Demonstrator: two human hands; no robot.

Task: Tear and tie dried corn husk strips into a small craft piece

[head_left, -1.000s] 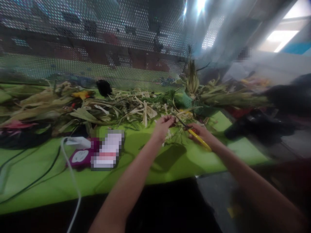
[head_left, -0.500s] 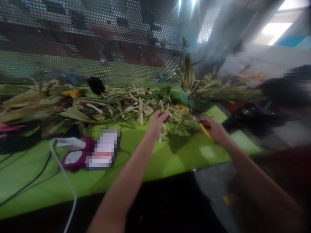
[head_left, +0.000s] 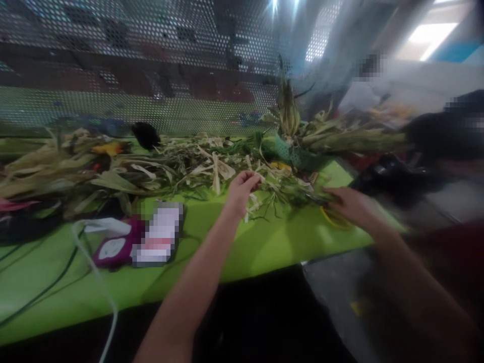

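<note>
My left hand [head_left: 244,191] is closed in a pinch on a pale strip of dried corn husk [head_left: 260,177], close above the green table [head_left: 264,252]. More pale strips hang or lie just below its fingers. My right hand [head_left: 348,204] is low at the right side of the table, over the yellow-handled scissors [head_left: 336,219]. Its fingers are smeared by motion, so I cannot tell whether they still grip the scissors. Thin green stems and leaves [head_left: 278,194] lie between the two hands.
Dried husks [head_left: 117,179] spread along the back of the table. A green pot [head_left: 293,154] with upright husks stands at the back right. A phone [head_left: 161,234], a purple case [head_left: 117,249] and a white cable [head_left: 102,282] lie at left. Perforated metal [head_left: 170,108] rises behind.
My right hand has moved right and down along with the scissors, whose yellow handle now shows below the hand. My left hand has kept its pinch and barely moved.
</note>
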